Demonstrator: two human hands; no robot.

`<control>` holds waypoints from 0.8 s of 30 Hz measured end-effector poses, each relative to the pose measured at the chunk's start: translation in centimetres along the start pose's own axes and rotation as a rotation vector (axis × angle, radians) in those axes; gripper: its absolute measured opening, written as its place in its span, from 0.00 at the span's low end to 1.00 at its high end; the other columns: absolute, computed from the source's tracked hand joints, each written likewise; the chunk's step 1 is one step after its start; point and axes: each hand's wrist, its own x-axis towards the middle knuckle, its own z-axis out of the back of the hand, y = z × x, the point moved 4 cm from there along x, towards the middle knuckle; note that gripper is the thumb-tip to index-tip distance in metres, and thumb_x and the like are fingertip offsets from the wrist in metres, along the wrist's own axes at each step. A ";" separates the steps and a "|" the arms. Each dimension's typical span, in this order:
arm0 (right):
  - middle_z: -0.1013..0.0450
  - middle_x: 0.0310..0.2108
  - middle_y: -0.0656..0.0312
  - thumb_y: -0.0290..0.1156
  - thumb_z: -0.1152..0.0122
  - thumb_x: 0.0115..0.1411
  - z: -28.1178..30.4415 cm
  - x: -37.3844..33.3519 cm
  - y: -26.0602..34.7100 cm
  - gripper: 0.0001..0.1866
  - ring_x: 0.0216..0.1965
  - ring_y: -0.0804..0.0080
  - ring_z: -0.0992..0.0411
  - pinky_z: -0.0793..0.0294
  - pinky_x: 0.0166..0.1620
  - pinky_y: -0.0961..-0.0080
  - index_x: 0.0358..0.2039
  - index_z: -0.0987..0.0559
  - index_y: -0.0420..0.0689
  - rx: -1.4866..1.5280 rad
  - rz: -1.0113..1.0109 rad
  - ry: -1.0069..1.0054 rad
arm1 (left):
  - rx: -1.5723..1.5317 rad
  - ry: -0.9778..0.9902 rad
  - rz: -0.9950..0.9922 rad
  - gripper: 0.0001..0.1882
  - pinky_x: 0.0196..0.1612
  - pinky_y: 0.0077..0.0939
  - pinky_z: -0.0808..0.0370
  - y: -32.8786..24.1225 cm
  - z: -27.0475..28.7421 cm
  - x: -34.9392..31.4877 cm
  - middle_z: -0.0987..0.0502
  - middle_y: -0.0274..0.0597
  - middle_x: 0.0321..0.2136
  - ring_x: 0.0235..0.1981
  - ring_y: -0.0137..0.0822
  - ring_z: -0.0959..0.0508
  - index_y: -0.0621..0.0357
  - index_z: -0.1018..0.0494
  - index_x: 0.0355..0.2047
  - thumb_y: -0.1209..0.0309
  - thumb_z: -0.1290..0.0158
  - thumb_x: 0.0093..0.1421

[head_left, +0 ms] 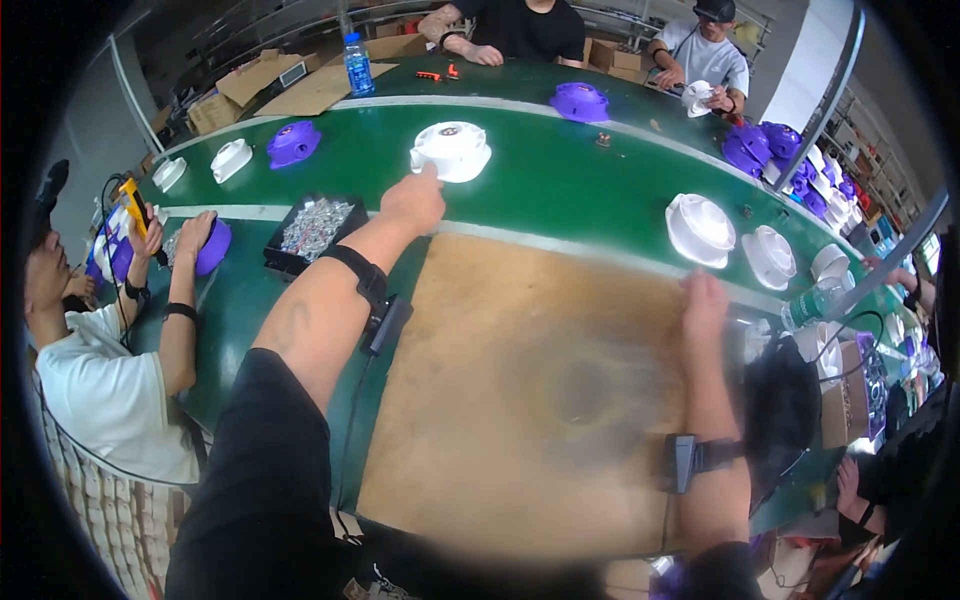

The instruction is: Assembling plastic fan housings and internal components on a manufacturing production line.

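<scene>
My left hand reaches across to the green belt, fingers curled at the near edge of a round white plastic housing. A dark round opening shows on top of that housing. My right hand, smeared by motion, is just below another white housing at the belt's near edge; its fingers cannot be made out. Between my forearms lies a brown board, with a dark blurred patch on it.
A black bin of small clear parts stands left of the board. Purple housings and white housings sit along the green belt. Co-workers sit at the left and far side. A metal post rises at right.
</scene>
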 end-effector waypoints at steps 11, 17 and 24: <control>0.31 0.26 0.67 0.35 0.49 0.67 -0.6 -0.9 0.9 0.15 0.31 0.80 0.37 0.35 0.37 0.76 0.29 0.26 0.36 0.061 -0.108 0.029 | -0.105 -0.114 0.147 0.17 0.43 0.49 0.26 -0.3 -1.9 2.7 0.21 0.56 0.38 0.43 0.55 0.21 0.53 0.36 0.44 0.63 0.44 0.59; 0.31 0.27 0.67 0.34 0.48 0.66 0.2 0.0 -1.5 0.15 0.32 0.79 0.36 0.34 0.37 0.77 0.29 0.26 0.35 -0.028 -0.036 0.035 | -0.044 -0.271 -0.188 0.12 0.34 0.51 0.26 -2.2 -1.1 1.3 0.21 0.53 0.29 0.35 0.56 0.21 0.56 0.34 0.33 0.64 0.43 0.58; 0.29 0.29 0.66 0.36 0.48 0.67 -0.3 -1.1 0.9 0.14 0.33 0.78 0.34 0.33 0.40 0.79 0.34 0.23 0.36 -0.039 -0.019 0.033 | -0.173 -0.335 -0.409 0.07 0.25 0.43 0.27 -7.8 2.5 -9.7 0.22 0.46 0.24 0.27 0.50 0.21 0.53 0.33 0.29 0.70 0.44 0.55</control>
